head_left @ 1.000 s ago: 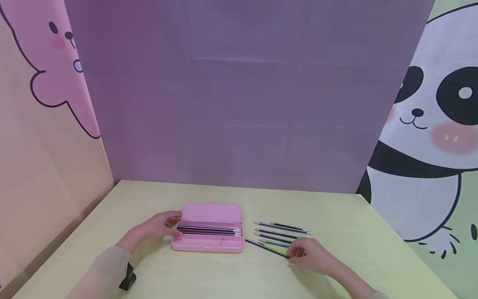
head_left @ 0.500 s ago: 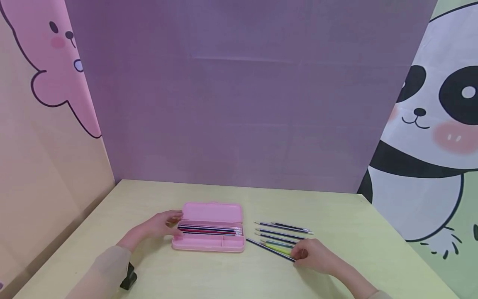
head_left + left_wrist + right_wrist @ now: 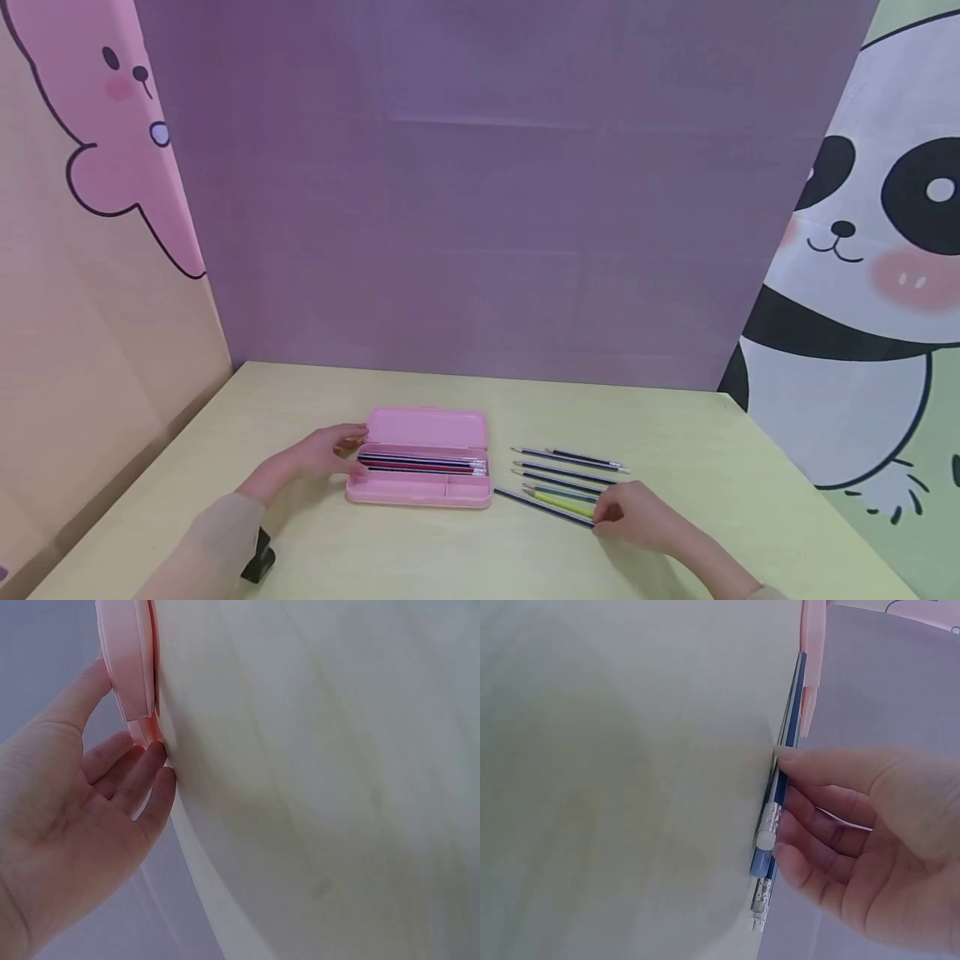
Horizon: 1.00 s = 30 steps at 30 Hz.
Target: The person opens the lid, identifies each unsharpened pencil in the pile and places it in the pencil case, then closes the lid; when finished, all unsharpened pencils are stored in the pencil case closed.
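My left hand (image 3: 326, 450) rests against the left end of an open pink pencil case (image 3: 401, 490), fingers relaxed. In the left wrist view its thumb (image 3: 84, 696) touches the case's side, the other fingers lying near the lid. Several dark and red striped pencils (image 3: 420, 463) lie in the case's long compartment. To the right, my right hand (image 3: 637, 517) pinches a dark blue striped pencil (image 3: 542, 507) near its eraser end. That pencil's far end points at the case's front right corner. The right wrist view shows the thumb on the pencil (image 3: 784, 769), close to the tabletop.
Several more pencils lie side by side right of the case, among them a yellow-green one (image 3: 558, 503), a teal one (image 3: 558, 492) and dark striped ones (image 3: 566, 467). A black object (image 3: 259, 560) sits beside the left sleeve. A purple panel (image 3: 480, 208) stands behind the table (image 3: 420, 554).
My right hand has shifted slightly right and toward me, and the far end of the pinched pencil has moved a little toward me. The left hand stays at the case.
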Tool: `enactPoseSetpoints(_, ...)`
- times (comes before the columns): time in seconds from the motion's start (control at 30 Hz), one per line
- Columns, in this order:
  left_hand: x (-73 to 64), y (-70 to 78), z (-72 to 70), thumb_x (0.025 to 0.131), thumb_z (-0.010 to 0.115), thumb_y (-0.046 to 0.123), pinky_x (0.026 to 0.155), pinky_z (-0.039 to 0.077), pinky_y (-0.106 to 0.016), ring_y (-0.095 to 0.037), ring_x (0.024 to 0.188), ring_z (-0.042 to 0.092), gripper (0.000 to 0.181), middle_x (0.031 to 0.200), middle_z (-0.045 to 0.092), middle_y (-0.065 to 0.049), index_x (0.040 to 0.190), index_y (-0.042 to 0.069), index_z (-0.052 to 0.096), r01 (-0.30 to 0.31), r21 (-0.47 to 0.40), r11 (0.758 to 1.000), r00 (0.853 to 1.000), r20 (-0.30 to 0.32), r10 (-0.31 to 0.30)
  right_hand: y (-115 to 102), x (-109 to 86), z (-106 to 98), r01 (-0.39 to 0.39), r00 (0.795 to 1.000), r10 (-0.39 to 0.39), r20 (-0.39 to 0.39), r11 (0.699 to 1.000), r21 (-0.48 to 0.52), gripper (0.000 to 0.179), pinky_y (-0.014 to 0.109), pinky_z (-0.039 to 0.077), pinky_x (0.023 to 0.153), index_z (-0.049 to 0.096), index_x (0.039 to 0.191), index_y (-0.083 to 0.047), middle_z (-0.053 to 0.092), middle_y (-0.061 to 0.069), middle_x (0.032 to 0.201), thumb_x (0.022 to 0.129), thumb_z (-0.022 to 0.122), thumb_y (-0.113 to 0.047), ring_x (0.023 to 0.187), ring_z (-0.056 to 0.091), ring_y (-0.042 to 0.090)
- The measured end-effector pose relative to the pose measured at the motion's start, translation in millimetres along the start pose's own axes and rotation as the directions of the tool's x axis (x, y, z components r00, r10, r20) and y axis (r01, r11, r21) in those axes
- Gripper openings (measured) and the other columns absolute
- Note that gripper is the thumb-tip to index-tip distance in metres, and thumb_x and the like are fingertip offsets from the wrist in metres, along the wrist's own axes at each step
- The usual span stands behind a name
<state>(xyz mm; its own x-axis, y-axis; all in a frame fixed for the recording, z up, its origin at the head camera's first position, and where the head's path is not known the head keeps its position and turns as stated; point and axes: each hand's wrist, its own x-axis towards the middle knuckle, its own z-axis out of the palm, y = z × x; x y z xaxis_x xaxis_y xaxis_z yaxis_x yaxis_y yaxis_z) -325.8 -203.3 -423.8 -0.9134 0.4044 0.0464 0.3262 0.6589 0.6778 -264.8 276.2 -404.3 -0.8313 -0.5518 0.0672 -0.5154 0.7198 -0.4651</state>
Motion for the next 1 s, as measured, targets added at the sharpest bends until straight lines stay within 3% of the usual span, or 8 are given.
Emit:
enactPoseSetpoints(0.23,0.0,1.4,-0.5,0.078,0.076,0.028,0.101,0.044,-0.049,-0.039,0.121,0.050,0.076,0.137,0.048,-0.023,0.138,-0.002,0.041,0.012,0.003,1.000,1.000,0.000,-0.012,-2.5,-0.7,-6.0,0.060,0.997,-0.060,-0.042,0.998,-0.013,0.004,0.018,0.048,0.057,0.068,0.078,-0.009,0.063,-0.007,0.073,0.078,0.072,-0.008,0.065,0.050,-0.006)
enactPoseSetpoints(0.6,2.9,0.5,-0.7,0.078,0.076,0.030,0.103,0.042,-0.049,-0.037,0.123,0.049,0.075,0.138,0.048,-0.018,0.139,0.003,0.042,0.057,0.010,0.998,0.998,-0.009,-0.057,-10.4,-3.4,-19.4,0.068,0.992,-0.067,-0.110,0.998,0.004,0.005,0.018,0.047,0.056,0.064,0.082,-0.010,0.061,-0.007,0.075,0.086,0.067,-0.012,0.065,0.052,-0.004)
enactPoseSetpoints(0.9,0.2,0.1,0.2,0.078,0.076,0.028,0.100,0.044,-0.049,-0.039,0.121,0.050,0.075,0.137,0.048,-0.023,0.138,-0.003,0.041,0.000,0.011,1.000,1.000,0.005,0.000,-13.8,-1.2,-20.7,0.068,0.976,-0.068,-0.208,0.998,-0.010,0.005,0.017,0.043,0.053,0.063,0.081,-0.012,0.058,-0.010,0.074,0.086,0.067,-0.012,0.066,0.050,-0.004)
enactPoseSetpoints(1.0,0.2,-0.3,0.6,0.078,0.076,0.028,0.101,0.044,-0.049,-0.039,0.121,0.049,0.076,0.137,0.047,-0.022,0.138,-0.002,0.041,0.007,0.005,1.000,1.000,0.005,-0.007,-15.1,0.7,-19.7,0.061,0.974,-0.062,-0.219,0.998,-0.009,0.005,0.017,0.043,0.053,0.063,0.082,-0.013,0.058,-0.010,0.074,0.086,0.066,-0.014,0.066,0.049,-0.004)
